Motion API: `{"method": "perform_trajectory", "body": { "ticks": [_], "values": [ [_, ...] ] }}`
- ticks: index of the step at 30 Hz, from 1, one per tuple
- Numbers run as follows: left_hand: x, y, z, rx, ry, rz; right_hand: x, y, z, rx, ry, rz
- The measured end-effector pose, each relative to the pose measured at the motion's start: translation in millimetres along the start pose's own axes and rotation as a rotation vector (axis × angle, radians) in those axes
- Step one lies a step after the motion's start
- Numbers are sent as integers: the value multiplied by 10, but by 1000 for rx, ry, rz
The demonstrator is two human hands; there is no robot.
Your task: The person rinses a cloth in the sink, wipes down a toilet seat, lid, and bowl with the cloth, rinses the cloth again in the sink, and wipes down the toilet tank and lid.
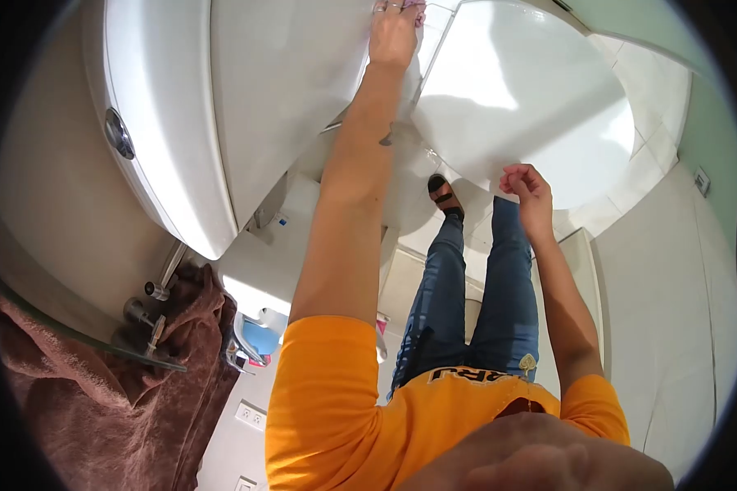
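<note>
My left hand (394,34), with rings on its fingers, reaches to the top edge of the view. It grips a pinkish-purple cloth (414,11), partly cut off by the frame, against a white surface beside a large white rounded fixture (565,106). Near that fixture's lower edge is my right hand (531,193), its fingers loosely curled in and nothing visible in them. Sunlight and shadows fall across the smooth white fixture.
At the left stands a white curved fixture (160,123) with a chrome button (119,133). Brown towels (123,409) hang at the lower left, near metal fittings (151,315). A greenish panel (716,155) and pale tiled wall (671,303) are at the right.
</note>
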State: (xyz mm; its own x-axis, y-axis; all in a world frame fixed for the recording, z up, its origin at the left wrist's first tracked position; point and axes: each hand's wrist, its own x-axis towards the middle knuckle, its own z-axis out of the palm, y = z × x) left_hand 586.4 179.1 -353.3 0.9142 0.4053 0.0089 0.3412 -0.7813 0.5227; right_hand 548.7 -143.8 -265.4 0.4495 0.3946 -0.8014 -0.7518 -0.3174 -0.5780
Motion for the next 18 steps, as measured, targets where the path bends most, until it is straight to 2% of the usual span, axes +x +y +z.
{"method": "perform_trajectory", "body": {
  "ticks": [1,4,5,9,11,13,15,16,18],
  "values": [
    [-40,-6,1,103,25,55,2,47,11,5,-3,-9],
    [-525,-86,-11,147,119,74,-68,15,86,16,-12,-25],
    [-763,-169,-81,209,-59,-25,-88,7,90,17,-18,-23],
    [-1428,-129,-235,334,-32,-127,-142,29,27,-4,-5,-28],
    [-1677,-24,-315,319,-118,-353,-194,62,-31,-8,4,-32],
    [-1810,4,-376,426,-390,-590,-233,43,-66,3,15,-38],
    [-1970,-30,-557,470,-954,-850,-308,32,-64,17,24,-36],
    [-1982,-14,-602,475,-950,-843,-328,21,-70,24,28,-37],
    [-1845,147,-736,437,-809,-897,-346,17,-91,41,42,-37]
  ]
}}
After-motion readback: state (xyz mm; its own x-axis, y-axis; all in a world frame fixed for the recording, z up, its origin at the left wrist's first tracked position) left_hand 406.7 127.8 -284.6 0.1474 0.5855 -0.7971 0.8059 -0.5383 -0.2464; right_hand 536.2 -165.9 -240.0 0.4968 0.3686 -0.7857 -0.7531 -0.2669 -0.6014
